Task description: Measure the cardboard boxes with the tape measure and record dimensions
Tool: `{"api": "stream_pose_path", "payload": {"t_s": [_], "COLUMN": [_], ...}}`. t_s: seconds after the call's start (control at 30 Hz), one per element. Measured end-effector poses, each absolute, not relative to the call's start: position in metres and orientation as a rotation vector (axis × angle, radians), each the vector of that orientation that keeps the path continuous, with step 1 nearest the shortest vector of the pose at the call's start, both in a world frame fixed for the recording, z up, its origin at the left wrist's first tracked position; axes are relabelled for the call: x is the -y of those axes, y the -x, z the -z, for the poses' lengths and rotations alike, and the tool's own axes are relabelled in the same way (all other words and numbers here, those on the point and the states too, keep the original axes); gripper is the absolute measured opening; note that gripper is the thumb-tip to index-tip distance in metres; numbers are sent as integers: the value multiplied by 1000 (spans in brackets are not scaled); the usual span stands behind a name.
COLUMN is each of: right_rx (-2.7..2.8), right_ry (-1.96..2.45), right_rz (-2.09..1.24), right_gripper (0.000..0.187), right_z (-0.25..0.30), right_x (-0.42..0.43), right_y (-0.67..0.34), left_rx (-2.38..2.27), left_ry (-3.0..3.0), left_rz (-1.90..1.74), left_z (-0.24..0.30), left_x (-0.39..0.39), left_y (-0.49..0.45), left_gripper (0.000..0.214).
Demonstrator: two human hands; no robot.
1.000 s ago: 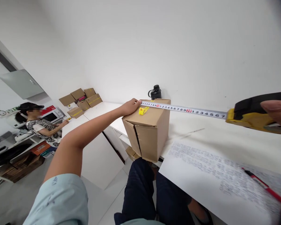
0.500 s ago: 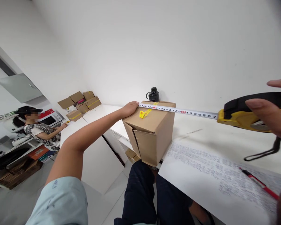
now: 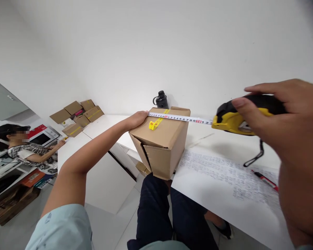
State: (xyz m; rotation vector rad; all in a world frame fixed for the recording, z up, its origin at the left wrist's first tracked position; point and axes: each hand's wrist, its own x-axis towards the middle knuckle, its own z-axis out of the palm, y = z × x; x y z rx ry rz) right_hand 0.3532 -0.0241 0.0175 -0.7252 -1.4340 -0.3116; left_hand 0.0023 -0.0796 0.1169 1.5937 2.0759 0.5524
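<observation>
A cardboard box (image 3: 159, 133) stands at the table's edge just above my knees, with yellow tape on top and one loose curled end. The printed white blade (image 3: 181, 118) of a tape measure stretches across the box's top and beyond its right edge. My left hand (image 3: 137, 120) presses the blade's end at the box's left edge, its fingertips partly hidden. To the right of the box, my right hand (image 3: 266, 114) grips the yellow and black tape measure case (image 3: 232, 119) in the air. A black strap (image 3: 254, 156) dangles from the case.
Handwritten paper (image 3: 208, 180) lies on the white table right of the box, a red and black pen (image 3: 266, 180) on it. A black bottle (image 3: 161, 100) stands behind the box. Several cartons (image 3: 80, 114) sit further left, near another person (image 3: 33, 149).
My right hand has brought the case leftward toward the box, so less blade shows between them. My left hand still presses the blade's end. The view has shifted slightly.
</observation>
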Motion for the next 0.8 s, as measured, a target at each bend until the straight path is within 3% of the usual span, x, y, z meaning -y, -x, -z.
{"api": "stream_pose_path", "payload": {"t_s": [0.3,0.57,0.8], "right_rx": [1356,1418,1359], "right_ry": [584,659,488], "right_rz": [290,199,334], "right_gripper": [15,17,8], "right_z": [-14,-14,-16], "right_x": [29,31,32], "right_y": [-313,-321,-314], "left_rx": [-1965,-2213,-2133], "left_ry": [-1647,-1732,-1757], "left_rz": [-553,-404,-387], "left_z": [-128,-130,-126], "left_x": [88,91,94], "left_y": [-35,-49,-32], "left_gripper": [61,53,68]}}
